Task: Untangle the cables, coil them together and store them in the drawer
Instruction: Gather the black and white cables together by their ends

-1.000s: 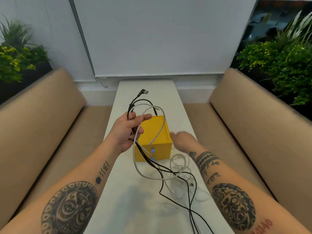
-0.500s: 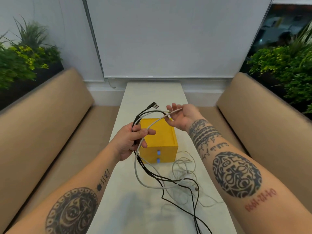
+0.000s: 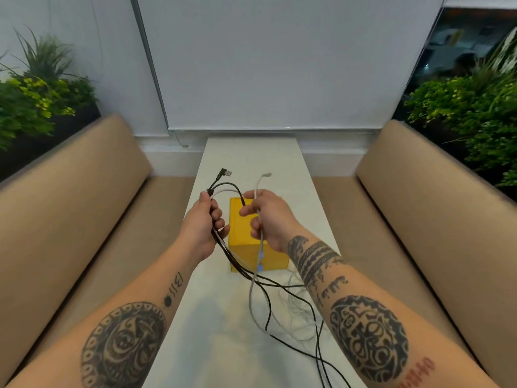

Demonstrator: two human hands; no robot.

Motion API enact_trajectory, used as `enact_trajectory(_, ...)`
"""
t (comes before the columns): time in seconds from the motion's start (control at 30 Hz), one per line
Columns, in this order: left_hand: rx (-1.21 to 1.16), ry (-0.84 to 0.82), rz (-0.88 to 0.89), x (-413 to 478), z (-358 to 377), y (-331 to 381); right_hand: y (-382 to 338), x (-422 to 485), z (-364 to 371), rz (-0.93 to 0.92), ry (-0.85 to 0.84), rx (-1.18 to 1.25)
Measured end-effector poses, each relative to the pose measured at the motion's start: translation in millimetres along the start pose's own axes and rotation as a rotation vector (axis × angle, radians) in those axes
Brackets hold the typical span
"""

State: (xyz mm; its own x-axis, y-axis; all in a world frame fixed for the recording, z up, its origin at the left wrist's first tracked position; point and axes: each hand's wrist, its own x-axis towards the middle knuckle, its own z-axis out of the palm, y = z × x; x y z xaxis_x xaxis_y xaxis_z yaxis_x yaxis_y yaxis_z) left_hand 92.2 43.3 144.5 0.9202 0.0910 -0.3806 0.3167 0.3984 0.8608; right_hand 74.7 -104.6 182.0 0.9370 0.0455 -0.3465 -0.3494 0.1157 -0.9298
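Cables [image 3: 233,263] half sorted: my left hand [image 3: 205,228] grips bundle, my right hand [image 3: 268,219] pinches white cable [image 3: 258,186]. Tangle [image 3: 300,326] lies loose on counter [image 3: 223,345]; coiling, storing in shut yellow drawer box [image 3: 243,228] left.

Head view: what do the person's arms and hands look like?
No sleeves. The left forearm bears a large round black tattoo, a dot and small marks. The right forearm bears black bands, small figures, another round tattoo and red digits. The left hand and right hand are ungloved.

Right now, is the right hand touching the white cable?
Touching. The head view shows the right hand gripping the white cable above the yellow box.
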Motion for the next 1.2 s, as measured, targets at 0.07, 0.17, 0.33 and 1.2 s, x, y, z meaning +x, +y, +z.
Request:
enact_trajectory(0.07, -0.010, -0.009, -0.013, 1.4, 3.3, -0.8, 12.4, -5.1, 8.4, -0.081, 0.002, -0.180)
enact_trajectory(0.17, -0.051, -0.001, -0.027, 2.5, 7.6, -1.9, 30.5, -12.1, 13.6, -0.327, 0.051, -0.454)
enact_trajectory(0.33, -0.131, 0.049, -0.068, 1.9, 14.4, 0.2, 62.8, -17.9, 15.4, -0.450, -0.048, -0.765)
enact_trajectory(1.2, -0.161, 0.020, 0.003, -8.6, 36.5, 16.3, 42.0, 3.8, 5.2, -0.289, -0.081, -0.683)
